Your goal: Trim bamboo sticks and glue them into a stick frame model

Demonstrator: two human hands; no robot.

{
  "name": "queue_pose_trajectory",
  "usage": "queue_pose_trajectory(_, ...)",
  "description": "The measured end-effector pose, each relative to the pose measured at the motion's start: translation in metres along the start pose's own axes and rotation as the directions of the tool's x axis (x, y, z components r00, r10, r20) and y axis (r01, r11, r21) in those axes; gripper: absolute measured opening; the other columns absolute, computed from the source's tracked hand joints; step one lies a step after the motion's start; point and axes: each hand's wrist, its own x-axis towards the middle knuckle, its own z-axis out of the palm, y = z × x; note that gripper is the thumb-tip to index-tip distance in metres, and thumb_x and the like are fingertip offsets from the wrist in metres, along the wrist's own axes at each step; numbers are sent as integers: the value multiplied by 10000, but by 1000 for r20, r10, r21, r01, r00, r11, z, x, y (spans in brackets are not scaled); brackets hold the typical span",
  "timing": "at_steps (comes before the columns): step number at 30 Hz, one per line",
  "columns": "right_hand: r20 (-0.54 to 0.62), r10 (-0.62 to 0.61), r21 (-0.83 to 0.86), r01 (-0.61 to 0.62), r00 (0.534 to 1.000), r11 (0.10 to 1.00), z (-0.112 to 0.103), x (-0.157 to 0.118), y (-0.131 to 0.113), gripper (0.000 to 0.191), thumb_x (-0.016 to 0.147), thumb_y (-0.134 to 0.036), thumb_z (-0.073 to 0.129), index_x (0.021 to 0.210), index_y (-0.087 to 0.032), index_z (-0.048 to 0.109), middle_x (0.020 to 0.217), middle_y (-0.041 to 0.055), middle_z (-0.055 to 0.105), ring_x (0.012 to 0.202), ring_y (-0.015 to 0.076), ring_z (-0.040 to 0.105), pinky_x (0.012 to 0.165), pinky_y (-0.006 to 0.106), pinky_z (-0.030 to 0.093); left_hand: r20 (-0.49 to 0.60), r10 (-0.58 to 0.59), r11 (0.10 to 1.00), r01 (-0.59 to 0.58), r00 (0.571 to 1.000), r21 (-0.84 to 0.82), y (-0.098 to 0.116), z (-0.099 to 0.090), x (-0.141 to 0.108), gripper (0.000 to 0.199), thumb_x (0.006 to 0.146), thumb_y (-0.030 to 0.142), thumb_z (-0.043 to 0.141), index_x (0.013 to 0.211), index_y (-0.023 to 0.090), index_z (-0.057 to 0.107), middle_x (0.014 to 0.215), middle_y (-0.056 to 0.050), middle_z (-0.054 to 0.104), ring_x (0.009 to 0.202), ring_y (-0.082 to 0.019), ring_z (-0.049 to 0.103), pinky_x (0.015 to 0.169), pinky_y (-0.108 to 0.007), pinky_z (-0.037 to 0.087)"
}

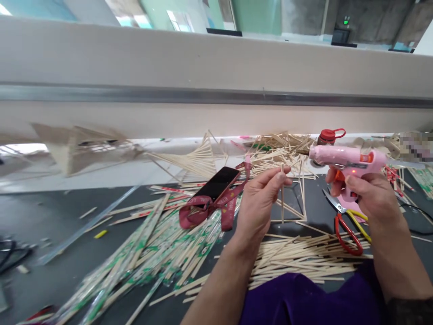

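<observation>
Pink hot-glue gun (341,155) clamped in the right hand (370,192), fingers wrapped around the handle and one by the orange trigger (339,176), probably for control of it. Thin wooden stick (282,205) pinched upright between thumb and forefinger of the left hand (255,203), presumably for steadiness, with the nozzle (304,152) near but apart from the fingertips, likely because of heat. Just beside, an angular stick frame (303,218); joined to the pinched stick or merely overlapping, impossible to tell. Scissors (348,239) below the right hand, perhaps for easy reach. Loose sticks (297,253) close to the purple garment (304,302), seemingly for the same reason. Farther left, green-printed chopstick packets (145,243), with smartphone (216,184) and red lanyard (228,210) over their far end. Underneath, dark grey tabletop (50,214), littered with scraps; at the back, fan-shaped stick structure (199,158), tangled stick pile (277,158) and red-capped bottle (327,135). Beyond, pale partition (216,63) with metal strip (216,95), then greenish panels (257,17) and bare grey wall.
</observation>
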Motion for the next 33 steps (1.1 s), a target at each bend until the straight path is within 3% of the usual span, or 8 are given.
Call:
queue_pose_trajectory(3, -6, -31, -48, 31, 999, 998, -1, -3, -4, 256, 852, -467, 678, 835, -224, 753, 862, 66, 741, 671, 183, 663, 569, 320, 528, 67, -67, 996, 71, 996, -62, 1, 4, -3, 289, 668, 401, 848, 866, 199, 791, 565, 10, 666, 376, -12, 332, 370, -162, 212)
queue_pose_trajectory(9, -12, -43, -74, 42, 999, 996, 2, -10, -10, 245, 793, -506, 757, 808, -262, 761, 833, 41, 750, 697, 182, 682, 636, 326, 576, 101, -195, 977, 202, 976, -66, 7, 10, -10, 334, 601, 361, 876, 860, 184, 761, 552, 26, 640, 353, -8, 362, 336, -145, 184)
queue_pose_trajectory(12, -25, -42, -115, 39, 999, 993, 2, -12, -12, 273, 777, -532, 761, 814, -262, 765, 797, 44, 744, 661, 189, 674, 598, 332, 574, 109, -234, 969, 241, 966, -58, 10, 10, -11, 310, 590, 349, 870, 793, 172, 716, 544, 33, 634, 343, -8, 369, 323, -138, 166)
queue_pose_trajectory(19, -17, -30, -137, 28, 999, 990, 1, -14, -6, 255, 775, -516, 764, 803, -262, 768, 755, 46, 733, 586, 179, 645, 490, 304, 530, 125, -205, 974, 215, 971, -68, 9, 9, -10, 297, 609, 381, 845, 736, 174, 674, 557, 25, 639, 367, -20, 396, 337, -146, 199)
queue_pose_trajectory(24, -25, -27, -149, 23, 999, 989, -1, -15, 1, 247, 798, -490, 752, 831, -245, 763, 759, 49, 722, 616, 178, 650, 531, 298, 546, 132, -193, 976, 203, 972, -73, 7, 9, -10, 287, 603, 382, 846, 729, 171, 698, 575, 9, 661, 385, -28, 417, 351, -155, 210)
queue_pose_trajectory(33, -20, -47, -243, 41, 999, 969, -10, -16, 12, 245, 853, -457, 695, 785, -222, 706, 688, 19, 630, 575, 150, 540, 505, 285, 461, 110, -195, 980, 198, 975, -19, 7, 10, -9, 274, 607, 395, 841, 724, 181, 716, 589, -6, 672, 402, -37, 411, 373, -175, 199)
